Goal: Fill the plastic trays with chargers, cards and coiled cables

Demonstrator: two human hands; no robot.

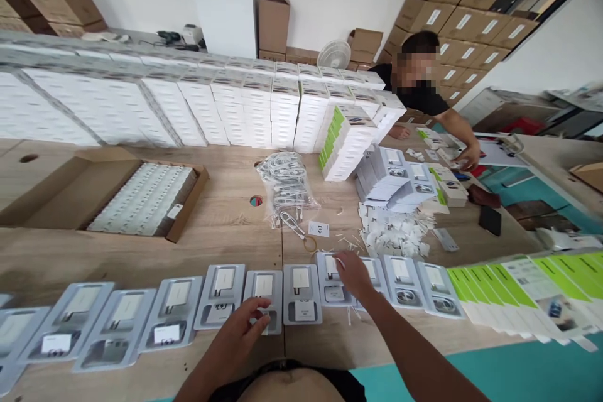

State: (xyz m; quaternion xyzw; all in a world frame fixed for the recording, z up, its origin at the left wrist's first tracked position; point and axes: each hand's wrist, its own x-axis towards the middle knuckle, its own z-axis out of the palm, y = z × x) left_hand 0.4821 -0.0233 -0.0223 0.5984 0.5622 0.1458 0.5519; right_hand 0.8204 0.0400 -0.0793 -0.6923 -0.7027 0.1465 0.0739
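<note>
A row of grey plastic trays runs along the near side of the table, each with a white charger in its upper compartment. My left hand (pixel 252 320) is over the lower compartment of one tray (pixel 248 282), thumb and fingers apart. My right hand (pixel 352 271) reaches over another tray (pixel 322 282), its fingers curled down by the charger; what they grip is hidden. Between the hands lies a tray with a charger (pixel 300 278) and a white card (pixel 304 310). Coiled cables (pixel 406 296) sit in trays on the right.
Beyond the trays lie a bag of white cables (pixel 285 179), an opened carton of white pieces (pixel 141 198) and a heap of white paper pieces (pixel 396 232). Stacked white boxes (pixel 254 107) form a wall behind. Green-and-white boxes (pixel 499 286) stand right. A co-worker (pixel 424 97) handles things at far right.
</note>
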